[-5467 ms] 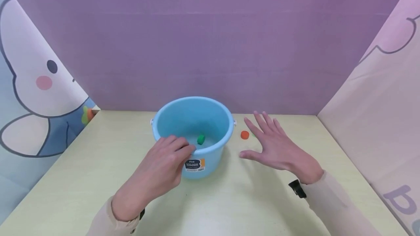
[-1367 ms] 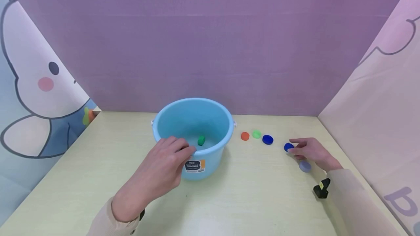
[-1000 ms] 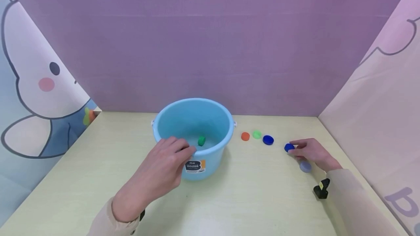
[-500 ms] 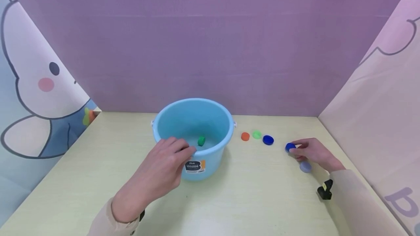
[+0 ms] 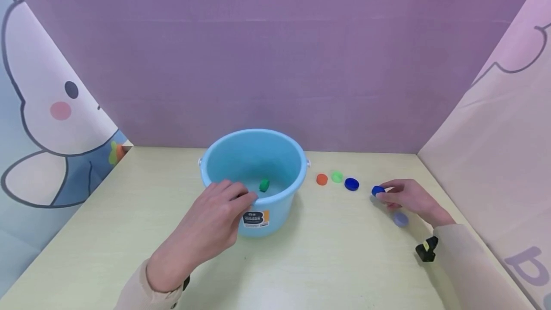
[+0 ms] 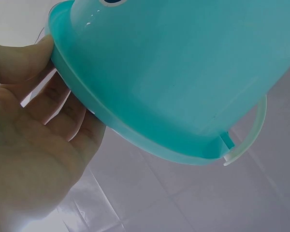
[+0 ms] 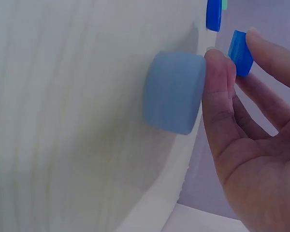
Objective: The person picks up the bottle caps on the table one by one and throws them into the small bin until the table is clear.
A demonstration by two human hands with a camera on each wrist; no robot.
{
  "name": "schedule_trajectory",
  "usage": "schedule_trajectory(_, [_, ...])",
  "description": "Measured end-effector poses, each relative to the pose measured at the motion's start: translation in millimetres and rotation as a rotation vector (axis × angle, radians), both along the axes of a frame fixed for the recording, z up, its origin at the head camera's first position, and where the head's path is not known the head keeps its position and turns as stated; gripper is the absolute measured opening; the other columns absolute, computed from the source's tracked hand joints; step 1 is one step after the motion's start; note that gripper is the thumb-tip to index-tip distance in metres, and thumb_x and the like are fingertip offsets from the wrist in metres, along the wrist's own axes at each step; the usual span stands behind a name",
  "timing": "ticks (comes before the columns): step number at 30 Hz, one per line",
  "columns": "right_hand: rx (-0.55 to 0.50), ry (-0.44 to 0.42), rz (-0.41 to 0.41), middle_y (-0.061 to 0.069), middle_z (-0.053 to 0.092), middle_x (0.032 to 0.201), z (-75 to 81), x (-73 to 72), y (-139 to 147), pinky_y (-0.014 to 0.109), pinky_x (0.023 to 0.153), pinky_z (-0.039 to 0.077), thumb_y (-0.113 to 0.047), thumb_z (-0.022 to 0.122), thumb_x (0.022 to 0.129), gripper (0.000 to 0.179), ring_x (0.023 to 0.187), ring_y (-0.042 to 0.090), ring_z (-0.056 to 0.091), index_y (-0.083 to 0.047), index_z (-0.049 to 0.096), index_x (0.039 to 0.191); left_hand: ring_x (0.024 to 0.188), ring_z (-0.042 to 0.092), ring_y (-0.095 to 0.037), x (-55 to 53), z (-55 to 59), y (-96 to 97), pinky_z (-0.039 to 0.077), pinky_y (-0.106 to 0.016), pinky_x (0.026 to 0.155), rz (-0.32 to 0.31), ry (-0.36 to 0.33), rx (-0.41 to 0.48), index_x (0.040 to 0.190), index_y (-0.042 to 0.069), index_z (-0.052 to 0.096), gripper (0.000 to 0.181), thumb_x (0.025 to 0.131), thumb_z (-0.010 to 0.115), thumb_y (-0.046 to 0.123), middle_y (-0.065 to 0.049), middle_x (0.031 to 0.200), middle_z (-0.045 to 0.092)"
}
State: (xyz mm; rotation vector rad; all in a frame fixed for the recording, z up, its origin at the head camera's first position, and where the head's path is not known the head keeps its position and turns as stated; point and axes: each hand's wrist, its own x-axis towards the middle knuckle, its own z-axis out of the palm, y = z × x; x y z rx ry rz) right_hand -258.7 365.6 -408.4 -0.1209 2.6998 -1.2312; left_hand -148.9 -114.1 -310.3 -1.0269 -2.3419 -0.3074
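The left hand [image 5: 215,212] grips a round light-blue plastic bucket [image 5: 280,212], the right hand [image 5: 408,197] a round blue plastic cap [image 5: 378,191].

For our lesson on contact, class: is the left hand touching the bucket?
Touching. The left wrist view shows the left hand gripping the rim of the bucket, its thumb against it with no gap.
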Motion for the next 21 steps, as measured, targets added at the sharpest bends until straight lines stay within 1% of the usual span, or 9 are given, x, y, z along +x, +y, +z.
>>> schedule_trajectory(6, [-0.032,0.008,0.002,0.018,0.071,0.110,5.1,2.0,-5.5,0.033,0.079,0.058,-0.030,0.076,0.092,0.061,0.086,0.025,0.072,0.009,0.057,0.135,0.085,0.056,-0.021,0.4,0.5,0.2,0.050,-0.037,0.076,-0.001,-0.002,0.002,0.104,0.008,0.074,0.029,0.079,0.079,-0.007,-0.001,0.093,0.067])
schedule_trajectory(12, [-0.012,0.029,-0.025,0.015,0.073,0.113,8.0,3.8,-12.5,0.041,0.089,0.049,-0.041,0.073,0.094,0.066,0.089,0.023,0.072,0.002,0.055,0.141,0.085,0.056,-0.020,0.4,0.5,0.1,0.050,-0.037,0.076,0.000,0.000,-0.002,0.104,0.008,0.074,0.030,0.079,0.080,-0.007,-0.001,0.093,0.067])
schedule_trajectory(15, [-0.036,0.039,-0.038,0.015,0.073,0.112,8.3,3.7,-17.8,0.043,0.091,0.048,-0.044,0.073,0.093,0.067,0.090,0.025,0.073,0.000,0.056,0.141,0.085,0.056,-0.020,0.1,0.4,-0.2,0.050,-0.037,0.076,-0.002,0.004,0.000,0.104,0.009,0.074,0.030,0.079,0.079,-0.007,-0.001,0.093,0.067])
schedule_trajectory(21, [-0.062,0.058,-0.046,0.017,0.072,0.113,7.0,4.9,-27.1,0.046,0.093,0.049,-0.044,0.073,0.093,0.069,0.089,0.026,0.073,0.001,0.055,0.142,0.085,0.056,-0.020,0.1,-0.3,-0.2,0.050,-0.037,0.075,-0.006,0.004,0.004,0.104,0.009,0.074,0.029,0.079,0.079,-0.007,-0.001,0.093,0.067])
